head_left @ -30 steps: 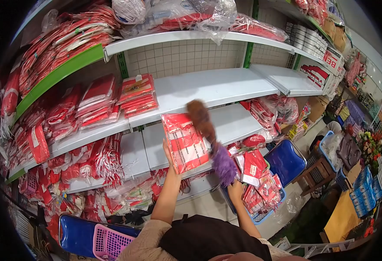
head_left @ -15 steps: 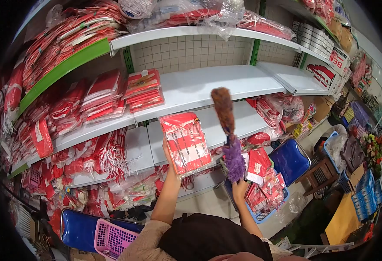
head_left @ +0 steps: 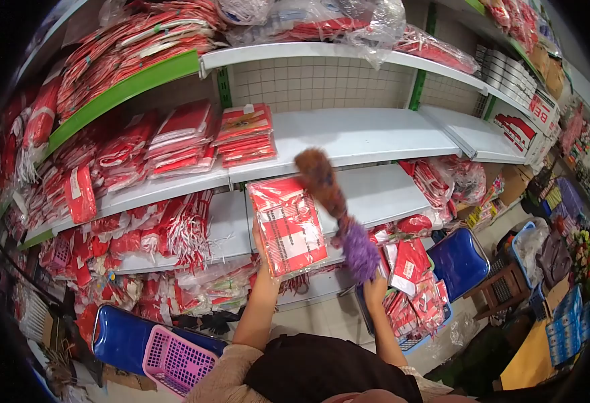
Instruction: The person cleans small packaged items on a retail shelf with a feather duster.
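Note:
My left hand (head_left: 261,254) grips a flat, plastic-wrapped red and white packet (head_left: 289,235) by its left side, held up in front of the shelves. In my right hand (head_left: 375,289) is a fluffy duster (head_left: 359,248), purple near the hand and brown at the far end. The duster leans to the left, and its blurred brown tip overlaps the packet's upper right corner in this view. A stack of similar red packets (head_left: 244,138) lies on the middle shelf (head_left: 355,134), beyond my left hand.
Below my right hand stands a blue basket (head_left: 448,316) full of red packets, beside a blue chair (head_left: 461,262). A pink basket (head_left: 177,363) rests on another blue chair (head_left: 117,342) at lower left. Red bundles fill the left shelves; a white carton (head_left: 518,131) stands far right.
The duster has swung left, its brown tip now over the packet's corner. The packet remains in my left hand. The shelves have shifted rightward in view.

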{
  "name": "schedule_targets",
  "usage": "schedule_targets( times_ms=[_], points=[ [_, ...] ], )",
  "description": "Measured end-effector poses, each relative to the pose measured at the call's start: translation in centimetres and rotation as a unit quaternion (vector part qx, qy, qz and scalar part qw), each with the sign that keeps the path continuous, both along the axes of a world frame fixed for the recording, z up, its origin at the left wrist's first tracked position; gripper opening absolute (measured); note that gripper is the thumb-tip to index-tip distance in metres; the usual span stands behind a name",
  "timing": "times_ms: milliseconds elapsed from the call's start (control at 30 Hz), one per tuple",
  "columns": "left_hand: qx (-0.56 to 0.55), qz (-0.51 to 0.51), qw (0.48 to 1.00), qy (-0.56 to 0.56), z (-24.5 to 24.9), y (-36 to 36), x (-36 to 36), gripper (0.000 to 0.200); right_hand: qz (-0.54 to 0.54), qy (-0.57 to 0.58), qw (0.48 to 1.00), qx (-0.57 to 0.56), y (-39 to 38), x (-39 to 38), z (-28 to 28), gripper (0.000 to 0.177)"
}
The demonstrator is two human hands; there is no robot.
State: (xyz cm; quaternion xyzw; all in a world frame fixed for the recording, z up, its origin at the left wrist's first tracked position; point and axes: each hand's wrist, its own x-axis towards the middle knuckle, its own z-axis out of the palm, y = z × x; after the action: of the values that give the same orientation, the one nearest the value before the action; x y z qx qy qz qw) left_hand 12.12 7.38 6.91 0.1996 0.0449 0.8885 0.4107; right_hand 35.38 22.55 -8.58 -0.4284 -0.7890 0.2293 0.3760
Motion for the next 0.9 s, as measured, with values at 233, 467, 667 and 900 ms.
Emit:
schedule_targets(
  times_ms=[233, 467, 667, 900],
  points=[
    [0.001, 0.054, 0.999, -0.003, 0.0, -1.9, -1.3, 0.075, -0.002, 0.007, 0.999, 0.032, 3.3, -6.5, 13.5, 0.032],
    [0.002, 0.087, 0.996, -0.006, 0.0, -3.4, -1.6, 0.076, -0.02, -0.159, 0.972, 0.169, 7.6, -14.3, 21.7, 0.031],
    [0.003, 0.096, 0.995, -0.003, 0.4, -4.4, -1.2, 0.077, -0.03, -0.169, 0.975, 0.144, 9.8, -19.2, 24.0, 0.028],
    [0.009, 0.072, 0.997, 0.018, 0.5, -3.3, -2.2, 0.078, 0.066, 0.164, 0.896, 0.407, 2.2, -19.1, 24.9, 0.015]
  ],
)
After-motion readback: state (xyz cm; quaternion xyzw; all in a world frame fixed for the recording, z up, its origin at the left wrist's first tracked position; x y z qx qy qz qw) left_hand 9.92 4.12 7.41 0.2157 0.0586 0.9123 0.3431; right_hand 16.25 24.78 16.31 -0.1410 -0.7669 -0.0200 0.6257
